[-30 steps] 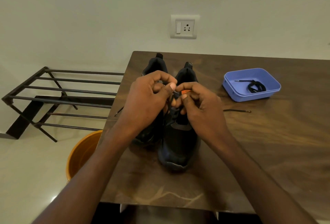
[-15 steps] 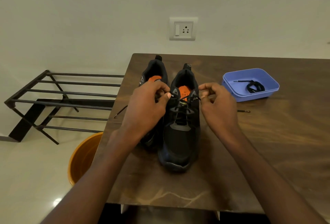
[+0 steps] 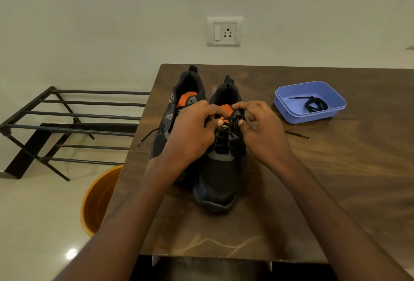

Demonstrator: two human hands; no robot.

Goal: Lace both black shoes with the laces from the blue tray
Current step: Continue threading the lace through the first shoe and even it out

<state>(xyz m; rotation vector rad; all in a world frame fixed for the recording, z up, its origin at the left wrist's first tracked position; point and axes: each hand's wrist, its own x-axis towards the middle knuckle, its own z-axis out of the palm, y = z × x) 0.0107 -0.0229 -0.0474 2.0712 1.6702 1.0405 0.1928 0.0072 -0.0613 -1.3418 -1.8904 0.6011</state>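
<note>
While both hands work at the throat of the right-hand black shoe [image 3: 220, 168], the lace [image 3: 225, 133] being threaded runs across its upper eyelets, just below the orange tongue [image 3: 224, 110]. The left hand [image 3: 190, 133] has its fingers curled, thumb and forefinger seemingly pinching the lace at the shoe's left eyelet row; the right hand [image 3: 261, 131] does the same on the opposite row, its other fingers loosely bent. How firmly either pinch holds cannot be told, as the fingertips hide the contact.

Taking this shoe as the landmark: its long axis runs from toe, nearest the person, to heel, toward the wall, and the lace crosses that axis between the two hands. One free lace end [image 3: 149, 136] trails out to the left of it, past the other black shoe [image 3: 179, 114] standing just beside it; a second end [image 3: 296, 134] lies on the wooden table [image 3: 336, 179] to its right. So each hand is nearer its own end, and the next crossing likely calls for the ends to be drawn toward the heel.

Well to the right of the shoe sits the blue tray [image 3: 291, 112], with the spare lace [image 3: 313, 104] coiled inside, untouched. I judge the left-hand shoe is not yet laced.
</note>
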